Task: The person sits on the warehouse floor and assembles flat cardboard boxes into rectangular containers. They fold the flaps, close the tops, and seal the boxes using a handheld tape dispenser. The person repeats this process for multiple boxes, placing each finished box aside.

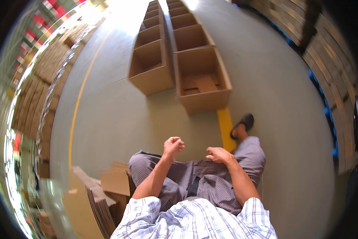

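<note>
My left hand (173,147) hangs in the air above my left thigh, fingers loosely bent and a little apart, with nothing seen in it. Across from it, over my right thigh, is my right hand (220,155); its fingers point left and it holds nothing visible. The two hands do not touch. Ahead of them on the floor stands an open-topped cardboard box (205,101), brown, with flaps lying inside. To its left is another open cardboard box (151,79). Beside my left leg, flattened cardboard sheets (100,211) stand on edge.
Two rows of open boxes run away from me, with a narrow gap between them. A yellow floor line (225,129) passes by my right foot (242,126), another (78,101) along the left. Stacked cardboard (29,99) lines the left; pallet loads (326,71) with blue bases line the right.
</note>
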Tool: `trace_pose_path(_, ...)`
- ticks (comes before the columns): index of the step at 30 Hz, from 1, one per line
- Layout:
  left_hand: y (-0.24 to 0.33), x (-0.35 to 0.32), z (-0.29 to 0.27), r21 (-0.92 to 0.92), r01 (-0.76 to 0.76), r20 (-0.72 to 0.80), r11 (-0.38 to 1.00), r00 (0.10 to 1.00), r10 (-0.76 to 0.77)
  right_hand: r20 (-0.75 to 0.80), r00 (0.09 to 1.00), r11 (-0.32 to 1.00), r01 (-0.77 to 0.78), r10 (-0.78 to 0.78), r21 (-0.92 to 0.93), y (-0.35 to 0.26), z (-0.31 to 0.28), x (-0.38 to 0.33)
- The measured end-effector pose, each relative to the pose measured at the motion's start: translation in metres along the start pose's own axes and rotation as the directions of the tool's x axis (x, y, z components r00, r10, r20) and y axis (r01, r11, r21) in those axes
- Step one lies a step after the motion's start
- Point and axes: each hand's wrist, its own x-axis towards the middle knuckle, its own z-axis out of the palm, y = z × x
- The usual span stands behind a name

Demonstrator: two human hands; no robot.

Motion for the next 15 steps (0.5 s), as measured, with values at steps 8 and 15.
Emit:
trace_pose_path(8,0.036,-0.184,-0.164,0.668,-0.520,-0.338,0.533,0.427,0.839,0.188,0.982,0.987,0.031,0.000,-0.158,0.016,0.025,-0.003)
trace_pose_path(15,-0.063,-0.360,-0.303,0.722,0.043,-0.687,0.690,-0.066,0.723,0.383,0.912,0.984,-0.094,0.146,-0.151,0.049,0.036,-0.016)
